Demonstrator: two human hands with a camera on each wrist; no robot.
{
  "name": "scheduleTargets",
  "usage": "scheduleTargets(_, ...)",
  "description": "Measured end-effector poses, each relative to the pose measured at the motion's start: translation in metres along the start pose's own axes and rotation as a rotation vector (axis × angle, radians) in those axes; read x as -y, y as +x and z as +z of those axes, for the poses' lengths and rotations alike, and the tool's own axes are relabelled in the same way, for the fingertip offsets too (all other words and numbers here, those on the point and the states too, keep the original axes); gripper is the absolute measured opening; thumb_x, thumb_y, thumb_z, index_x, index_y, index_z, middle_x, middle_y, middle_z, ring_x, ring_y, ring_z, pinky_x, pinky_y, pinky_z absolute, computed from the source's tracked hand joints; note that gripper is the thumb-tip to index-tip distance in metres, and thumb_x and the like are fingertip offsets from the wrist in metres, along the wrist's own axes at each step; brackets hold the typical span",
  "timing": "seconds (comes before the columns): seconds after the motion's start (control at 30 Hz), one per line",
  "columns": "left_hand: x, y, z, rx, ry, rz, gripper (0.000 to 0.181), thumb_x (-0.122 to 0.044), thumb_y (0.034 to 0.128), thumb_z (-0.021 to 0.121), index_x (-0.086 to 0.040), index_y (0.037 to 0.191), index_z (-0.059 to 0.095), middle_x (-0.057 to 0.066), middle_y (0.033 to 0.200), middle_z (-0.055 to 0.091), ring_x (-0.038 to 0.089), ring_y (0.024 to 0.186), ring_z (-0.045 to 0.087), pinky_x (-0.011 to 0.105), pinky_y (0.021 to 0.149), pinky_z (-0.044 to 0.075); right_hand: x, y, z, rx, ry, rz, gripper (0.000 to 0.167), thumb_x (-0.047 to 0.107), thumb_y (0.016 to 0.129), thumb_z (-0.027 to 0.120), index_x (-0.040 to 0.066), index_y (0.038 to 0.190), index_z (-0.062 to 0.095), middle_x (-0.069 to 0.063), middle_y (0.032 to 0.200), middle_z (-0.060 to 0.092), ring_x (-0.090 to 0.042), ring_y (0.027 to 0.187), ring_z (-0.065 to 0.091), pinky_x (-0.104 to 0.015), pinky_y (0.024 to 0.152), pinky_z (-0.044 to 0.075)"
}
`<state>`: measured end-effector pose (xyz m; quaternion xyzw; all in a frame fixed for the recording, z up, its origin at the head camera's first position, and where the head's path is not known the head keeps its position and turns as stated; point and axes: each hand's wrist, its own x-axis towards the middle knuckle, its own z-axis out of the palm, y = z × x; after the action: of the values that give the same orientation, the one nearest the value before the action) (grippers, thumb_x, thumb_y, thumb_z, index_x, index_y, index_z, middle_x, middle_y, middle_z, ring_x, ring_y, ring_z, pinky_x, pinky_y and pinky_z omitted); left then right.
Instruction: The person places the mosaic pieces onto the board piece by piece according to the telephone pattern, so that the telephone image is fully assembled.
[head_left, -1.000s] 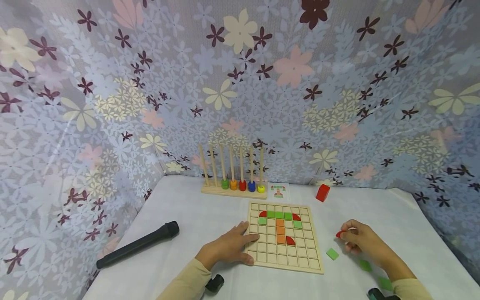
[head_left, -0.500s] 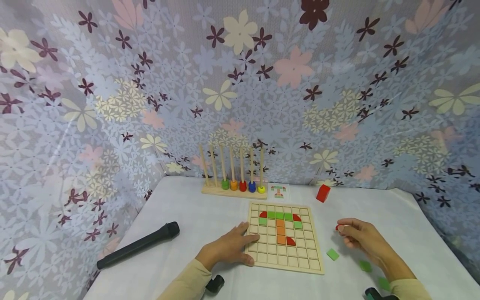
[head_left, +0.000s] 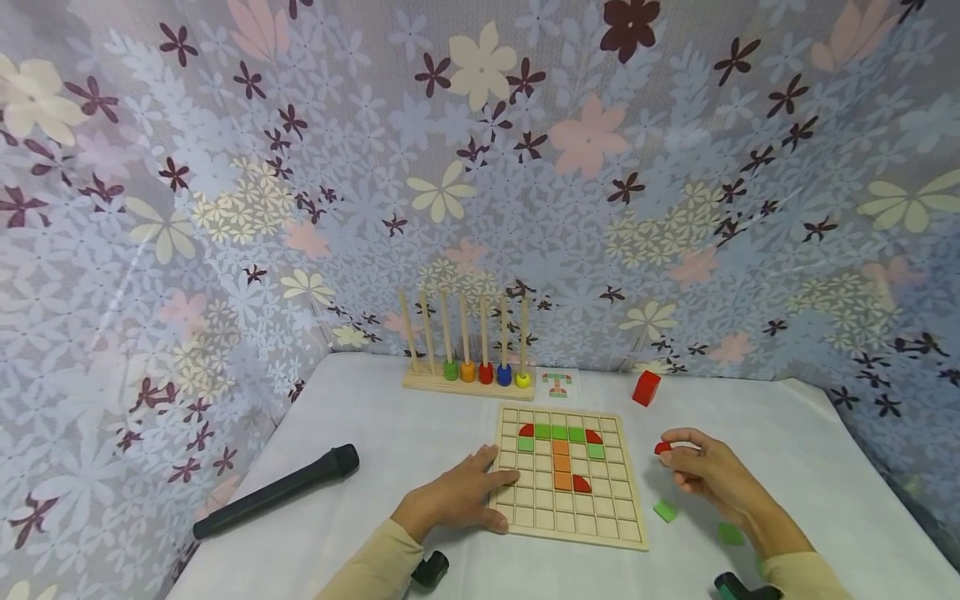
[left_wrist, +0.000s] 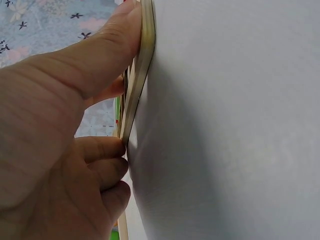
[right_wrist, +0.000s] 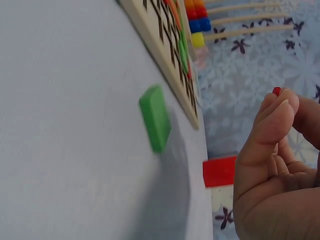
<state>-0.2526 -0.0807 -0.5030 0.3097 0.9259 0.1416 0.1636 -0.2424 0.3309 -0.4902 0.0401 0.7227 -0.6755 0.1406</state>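
Note:
A wooden grid board [head_left: 562, 529] lies on the table, with green, orange and red tiles set in a T-like pattern. My left hand [head_left: 459, 490] rests at its left edge, fingers spread. In the left wrist view the thumb [left_wrist: 112, 47] and fingertips touch the board's side [left_wrist: 137, 85]. To the right of the board, my right hand [head_left: 708, 471] pinches a small red tile [head_left: 662, 447] between thumb and fingers. Only a red sliver of that tile shows in the right wrist view. Beneath that hand lies a green square tile [head_left: 665, 510].
More green tiles [head_left: 730, 533] lie near the right forearm. Behind the board stand a peg rack [head_left: 468, 386] with coloured beads, a pattern card [head_left: 557, 384] and a red block [head_left: 646, 388]. A black microphone [head_left: 277, 492] lies to the left.
My right hand has moved left and slightly away from me, toward the board, carrying the red tile. The left hand has kept its place.

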Motion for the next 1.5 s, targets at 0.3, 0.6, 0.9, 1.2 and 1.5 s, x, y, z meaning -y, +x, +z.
scheduleTargets(0.3,0.001,0.0,0.0,-0.004,0.0,0.001,0.082,-0.054,0.082,0.077,-0.033,0.155,0.046,0.013,0.169,0.021,0.03,0.156,0.019,0.046,0.123,0.029,0.013,0.01,0.033,0.062,-0.039,-0.024,0.053,0.02,0.098,0.07,0.0,0.137,0.041,-0.003,0.091,0.066,-0.01,0.067,0.062,-0.022,0.059,0.053)
scheduleTargets(0.6,-0.001,-0.002,0.0,-0.002,-0.011,0.002,0.082,-0.054,0.0815,0.077,-0.034,0.155,0.046,0.012,0.169,0.02,0.029,0.157,0.018,0.045,0.123,0.027,0.014,0.023,0.061,0.161,-0.075,-0.055,0.054,0.019,0.097,0.071,-0.005,0.136,0.042,-0.005,0.083,0.066,-0.013,0.068,0.061,-0.022,0.058,0.053)
scheduleTargets(0.9,0.0,-0.002,0.0,-0.003,-0.02,-0.007,0.081,-0.052,0.0822,0.077,-0.034,0.154,0.046,0.012,0.169,0.02,0.029,0.157,0.018,0.046,0.123,0.028,0.021,0.029,0.083,0.25,-0.087,-0.081,0.05,0.018,0.099,0.068,-0.003,0.136,0.042,-0.01,0.094,0.071,-0.015,0.074,0.062,-0.023,0.062,0.052)
scheduleTargets(1.2,-0.003,-0.003,-0.003,-0.003,-0.023,-0.009,0.081,-0.052,0.0812,0.078,-0.033,0.154,0.047,0.013,0.169,0.021,0.03,0.157,0.018,0.046,0.123,0.028,0.029,0.034,0.102,0.222,-0.182,-0.103,0.049,0.015,0.093,0.075,-0.004,0.13,0.048,-0.005,0.081,0.066,-0.021,0.075,0.065,-0.028,0.061,0.052)
scheduleTargets(1.5,-0.001,0.0,0.0,-0.005,-0.009,-0.014,0.081,-0.054,0.0815,0.077,-0.035,0.154,0.046,0.012,0.169,0.02,0.031,0.156,0.018,0.048,0.122,0.029,0.025,0.045,0.12,0.276,-0.247,-0.136,0.043,0.009,0.091,0.075,-0.006,0.124,0.051,-0.007,0.08,0.065,-0.018,0.066,0.059,-0.028,0.054,0.047)
